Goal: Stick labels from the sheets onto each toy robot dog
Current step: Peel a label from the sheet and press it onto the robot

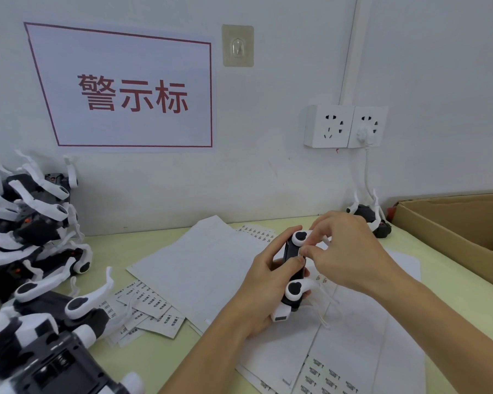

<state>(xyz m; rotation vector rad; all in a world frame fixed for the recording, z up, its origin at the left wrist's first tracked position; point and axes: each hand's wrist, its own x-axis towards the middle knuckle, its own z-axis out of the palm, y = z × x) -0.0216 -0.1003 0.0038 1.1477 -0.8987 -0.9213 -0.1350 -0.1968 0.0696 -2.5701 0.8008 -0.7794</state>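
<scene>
A heap of toy dogs point(32, 240) waits at my left. My left hand point(264, 282) grips one dog point(293, 268) by its stiff body above the label sheets point(211, 268); it seems light, legs thin. My right hand point(342, 251) pinches a label point(302, 252) against it.

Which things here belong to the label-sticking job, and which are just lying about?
Belong to the job:
- toy dog, gripped by left hand
- right hand, fingertips at the dog
- label sheets
- pile of dogs
- lone dog by the wall

Just lying about:
- wall sign
- sockets
- wall hook
- cardboard box
</scene>
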